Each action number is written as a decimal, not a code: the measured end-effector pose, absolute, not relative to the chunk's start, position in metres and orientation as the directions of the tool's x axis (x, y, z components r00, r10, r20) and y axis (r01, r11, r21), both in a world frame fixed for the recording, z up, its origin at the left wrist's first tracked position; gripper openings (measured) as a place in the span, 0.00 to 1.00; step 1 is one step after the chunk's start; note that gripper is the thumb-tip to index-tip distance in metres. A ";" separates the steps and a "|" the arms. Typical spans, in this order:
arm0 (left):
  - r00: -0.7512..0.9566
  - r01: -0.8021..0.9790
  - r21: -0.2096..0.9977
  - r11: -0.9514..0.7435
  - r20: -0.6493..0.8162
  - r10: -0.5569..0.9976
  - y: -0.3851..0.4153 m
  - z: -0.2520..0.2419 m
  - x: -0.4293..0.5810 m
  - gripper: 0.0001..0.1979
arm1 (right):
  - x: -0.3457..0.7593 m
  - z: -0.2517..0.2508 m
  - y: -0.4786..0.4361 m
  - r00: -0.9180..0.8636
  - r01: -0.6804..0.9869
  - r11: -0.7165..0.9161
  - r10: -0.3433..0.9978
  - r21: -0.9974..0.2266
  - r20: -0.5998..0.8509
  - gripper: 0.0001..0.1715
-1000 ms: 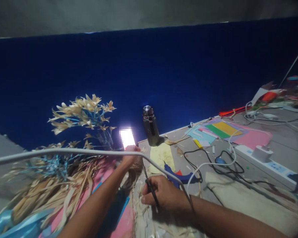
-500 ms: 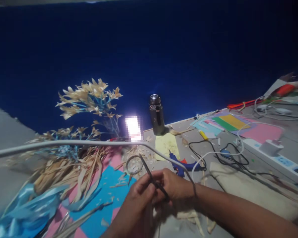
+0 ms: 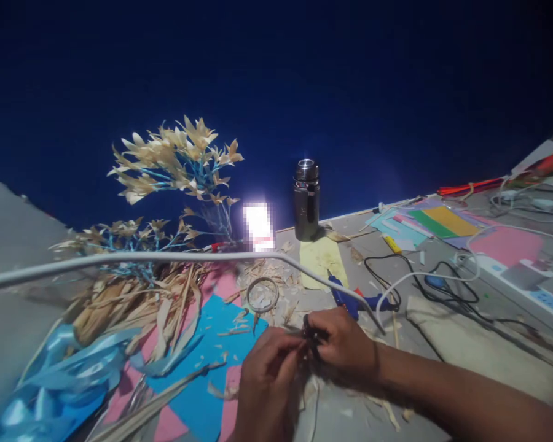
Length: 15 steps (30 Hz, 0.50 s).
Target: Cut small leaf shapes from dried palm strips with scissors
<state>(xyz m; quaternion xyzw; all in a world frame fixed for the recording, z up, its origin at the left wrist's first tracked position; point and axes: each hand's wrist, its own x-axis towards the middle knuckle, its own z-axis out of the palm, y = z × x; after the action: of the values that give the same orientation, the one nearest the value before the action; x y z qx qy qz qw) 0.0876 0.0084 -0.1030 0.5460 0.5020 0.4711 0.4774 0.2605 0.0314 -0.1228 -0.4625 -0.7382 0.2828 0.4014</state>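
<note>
My right hand [image 3: 345, 347] is closed around a dark tool [image 3: 309, 328] that looks like a pair of scissors, mostly covered by the fingers. Against it, my left hand [image 3: 270, 368] pinches with thumb and fingertips; what sits between them is too small and dark to name. Both hands meet low in the middle of the view, over scattered husk scraps. Just beyond them lies a round ring [image 3: 247, 296], perhaps a tape roll. A blue glue gun [image 3: 345, 299] rests behind my right hand. Blue paper [image 3: 203, 374] spreads to the left of my left hand.
A white cable [image 3: 166, 256] crosses the view before me. Dried husk flowers [image 3: 175, 162] stand at left above husk strips [image 3: 166, 313] and blue ribbon [image 3: 69, 374]. Behind are a steel flask [image 3: 306, 212] and a bright, blurred-out screen [image 3: 258, 224]. A power strip [image 3: 548, 301] lies right.
The long dark tool, which pointed up and away between both hands, is now mostly covered by my right fist. The hands have come closer together, and the whole view has shifted slightly.
</note>
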 end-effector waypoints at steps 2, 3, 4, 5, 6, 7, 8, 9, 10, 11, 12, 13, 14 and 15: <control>0.072 -0.057 0.994 0.092 -0.088 0.993 0.011 -0.108 0.087 0.03 | 0.261 -0.125 0.030 -0.281 0.444 0.455 0.889 -0.772 0.362 0.11; 0.109 -0.154 0.974 0.167 -0.151 0.982 0.011 -0.110 0.087 0.05 | 0.260 -0.126 0.030 -0.294 0.424 0.452 0.888 -0.785 0.352 0.12; 0.157 -0.240 0.943 0.232 -0.198 0.968 0.012 -0.112 0.087 0.06 | 0.260 -0.125 0.029 -0.308 0.391 0.432 0.894 -0.813 0.326 0.13; 0.200 -0.304 0.910 0.280 -0.227 0.953 0.012 -0.113 0.088 0.07 | 0.259 -0.123 0.028 -0.325 0.349 0.389 0.903 -0.852 0.280 0.13; 0.223 -0.350 0.885 0.308 -0.241 0.945 0.011 -0.113 0.088 0.07 | 0.258 -0.121 0.028 -0.350 0.297 0.319 0.913 -0.900 0.208 0.13; 0.226 -0.374 0.871 0.319 -0.248 0.942 0.011 -0.112 0.088 0.06 | 0.257 -0.119 0.027 -0.376 0.240 0.220 0.919 -0.945 0.119 0.13; 0.215 -0.376 0.872 0.314 -0.248 0.945 0.010 -0.111 0.088 0.05 | 0.256 -0.117 0.027 -0.399 0.185 0.106 0.916 -0.977 0.024 0.12; 0.197 -0.360 0.886 0.293 -0.235 0.952 0.010 -0.110 0.087 0.04 | 0.255 -0.115 0.026 -0.413 0.144 0.000 0.909 -0.990 -0.061 0.12; 0.175 -0.327 0.911 0.253 -0.204 0.963 0.010 -0.108 0.086 0.03 | 0.254 -0.114 0.026 -0.408 0.126 -0.073 0.905 -0.989 -0.119 0.12; 0.156 -0.272 0.943 0.191 -0.153 0.976 0.010 -0.107 0.085 0.02 | 0.254 -0.114 0.026 -0.381 0.135 -0.092 0.914 -0.987 -0.137 0.11; 0.141 -0.198 0.973 0.114 -0.087 0.986 0.011 -0.107 0.084 0.01 | 0.254 -0.115 0.027 -0.344 0.167 -0.053 0.932 -0.985 -0.109 0.11; 0.141 -0.119 0.992 0.037 -0.020 0.990 0.011 -0.107 0.082 0.01 | 0.254 -0.116 0.027 -0.305 0.220 0.030 0.952 -0.975 -0.039 0.11; 0.148 -0.051 0.998 -0.026 0.033 0.988 0.012 -0.107 0.081 0.02 | 0.253 -0.118 0.028 -0.273 0.283 0.129 0.961 -0.950 0.049 0.12; 0.157 0.005 0.998 -0.070 0.068 0.985 0.013 -0.108 0.080 0.03 | 0.253 -0.120 0.028 -0.255 0.341 0.221 0.957 -0.914 0.136 0.13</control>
<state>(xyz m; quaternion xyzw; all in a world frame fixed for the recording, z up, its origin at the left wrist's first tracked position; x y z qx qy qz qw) 0.0801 0.0125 -0.1080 0.5573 0.4441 0.4736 0.5176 0.2532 0.0284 -0.1197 -0.4762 -0.6815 0.4037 0.3819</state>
